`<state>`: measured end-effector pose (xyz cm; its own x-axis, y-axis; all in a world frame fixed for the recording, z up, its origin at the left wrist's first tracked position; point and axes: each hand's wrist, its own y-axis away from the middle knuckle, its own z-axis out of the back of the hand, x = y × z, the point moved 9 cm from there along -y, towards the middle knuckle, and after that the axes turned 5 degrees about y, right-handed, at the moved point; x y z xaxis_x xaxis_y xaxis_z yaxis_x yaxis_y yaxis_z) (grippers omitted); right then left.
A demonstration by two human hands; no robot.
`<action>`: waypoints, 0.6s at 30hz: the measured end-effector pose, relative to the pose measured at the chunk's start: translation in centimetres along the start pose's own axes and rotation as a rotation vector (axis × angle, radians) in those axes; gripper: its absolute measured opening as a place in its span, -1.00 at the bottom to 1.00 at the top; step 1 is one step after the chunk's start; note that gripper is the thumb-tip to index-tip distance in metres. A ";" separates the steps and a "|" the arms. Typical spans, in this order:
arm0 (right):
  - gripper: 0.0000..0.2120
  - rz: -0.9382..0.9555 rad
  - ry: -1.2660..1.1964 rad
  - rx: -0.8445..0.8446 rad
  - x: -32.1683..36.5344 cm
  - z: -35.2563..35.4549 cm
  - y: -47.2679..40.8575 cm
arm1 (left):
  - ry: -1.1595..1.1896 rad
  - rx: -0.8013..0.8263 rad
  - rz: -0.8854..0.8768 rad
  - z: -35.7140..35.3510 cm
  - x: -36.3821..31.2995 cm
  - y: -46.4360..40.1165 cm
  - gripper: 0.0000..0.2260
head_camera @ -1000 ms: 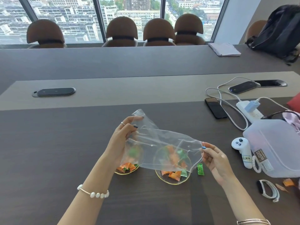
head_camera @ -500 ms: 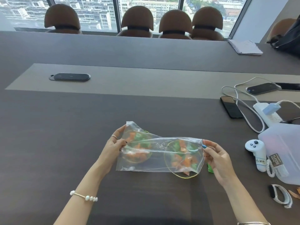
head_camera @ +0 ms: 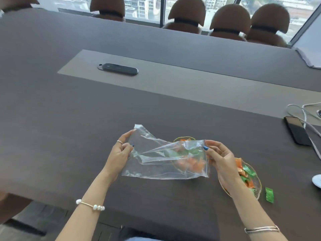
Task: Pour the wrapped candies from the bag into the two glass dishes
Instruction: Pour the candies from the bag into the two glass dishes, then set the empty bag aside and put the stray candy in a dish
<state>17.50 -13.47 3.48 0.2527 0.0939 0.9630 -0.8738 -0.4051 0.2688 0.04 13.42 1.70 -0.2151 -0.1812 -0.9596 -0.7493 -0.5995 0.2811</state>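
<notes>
A clear plastic bag [head_camera: 156,164] is stretched flat above the dark table, looking empty. My left hand [head_camera: 119,153] pinches its left edge and my right hand [head_camera: 220,157] pinches its right edge. Through the bag's right part I see one glass dish [head_camera: 184,139] with orange and green wrapped candies. The second glass dish [head_camera: 257,181] sits to the right, partly hidden by my right wrist, also holding orange and green candies. One green candy [head_camera: 269,194] lies on the table beside that dish.
A black phone [head_camera: 297,130] with white cables [head_camera: 311,126] lies at the right. A dark flat device [head_camera: 119,69] rests on the grey table inlay. Brown chairs [head_camera: 231,23] line the far side. The table's near edge [head_camera: 52,200] drops off at the lower left.
The bag has shifted left relative to the dishes, so the right dish is now uncovered. The view has swung left and down, pushing the dishes toward the right.
</notes>
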 end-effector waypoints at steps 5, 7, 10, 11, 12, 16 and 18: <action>-0.84 0.010 0.081 0.061 0.1 -9.3 -0.9 | 0.040 -0.060 0.021 7.5 -0.3 -1.0 -0.57; -0.83 0.009 0.094 0.089 0.1 -12.8 -1.2 | 0.043 -0.084 0.028 10.2 -0.1 -1.8 -0.58; -0.82 0.005 0.137 0.120 -0.3 -17.3 -1.8 | 0.029 -0.122 0.024 13.7 -0.1 -3.0 -0.61; -0.82 0.004 0.153 0.120 -0.4 -18.5 -2.1 | 0.020 -0.134 0.030 14.7 0.0 -3.3 -0.62; -0.82 0.004 0.162 0.118 -0.5 -19.6 -2.3 | 0.014 -0.148 0.036 15.7 0.1 -3.7 -0.63; -0.84 0.011 0.163 0.088 -0.8 -22.6 -3.1 | 0.029 -0.172 0.058 18.8 0.6 -5.1 -0.71; -0.83 0.012 0.188 0.066 -1.2 -23.7 -3.6 | 0.012 -0.169 0.055 19.6 0.6 -6.0 -0.76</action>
<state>10.49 9.37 1.82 0.1549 0.2544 0.9546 -0.8457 -0.4653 0.2612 -7.84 32.18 -0.72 -0.2443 -0.2263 -0.9429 -0.6206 -0.7106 0.3314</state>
